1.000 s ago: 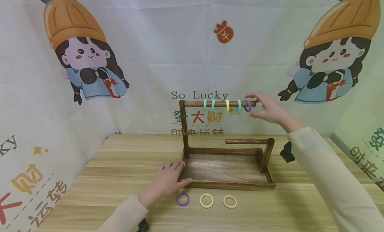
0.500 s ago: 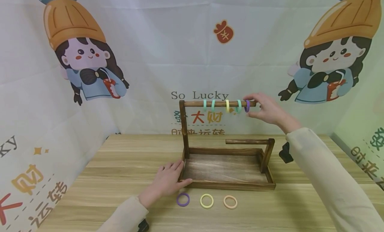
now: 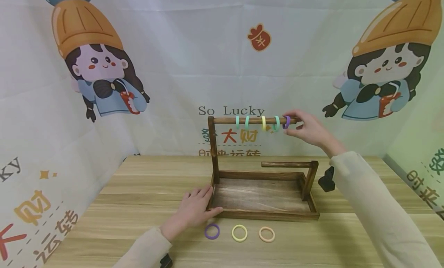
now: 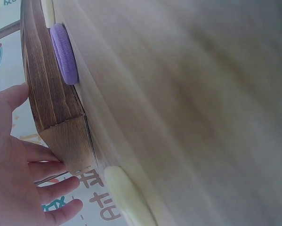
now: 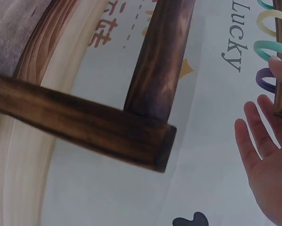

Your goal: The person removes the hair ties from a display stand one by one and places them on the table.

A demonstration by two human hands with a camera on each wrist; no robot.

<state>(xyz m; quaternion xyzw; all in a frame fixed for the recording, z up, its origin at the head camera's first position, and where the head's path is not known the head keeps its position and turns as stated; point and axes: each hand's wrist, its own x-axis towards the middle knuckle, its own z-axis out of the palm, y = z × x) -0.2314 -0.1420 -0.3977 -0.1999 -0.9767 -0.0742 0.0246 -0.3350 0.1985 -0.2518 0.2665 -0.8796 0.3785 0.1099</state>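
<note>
My right hand (image 3: 306, 127) is at the free end of the upper wooden bar (image 3: 254, 121), pinching a purple hair tie (image 3: 288, 122) that encircles the bar. Left of it hang a green hair tie (image 3: 276, 123), a yellow one (image 3: 263, 123) and two more green ones. My left hand (image 3: 194, 206) rests on the front left corner of the rack's wooden tray (image 3: 263, 214), thumb on the front wall and fingers spread along the left side. The left wrist view shows those fingers straight, with a ribbed purple hair tie (image 4: 64, 54) lying by the front wall.
Before the tray, a yellow hair tie (image 3: 239, 241) and a peach one (image 3: 266, 242) lie on the wooden table (image 3: 138, 191). A shorter, lower bar (image 3: 284, 164) reaches leftward from a post on the tray's right end. Printed cloth (image 3: 180, 41) hangs behind.
The thumb and index finger of my right hand have closed in on the purple hair tie, and the right wrist has dropped slightly. My left hand stays on the tray corner.
</note>
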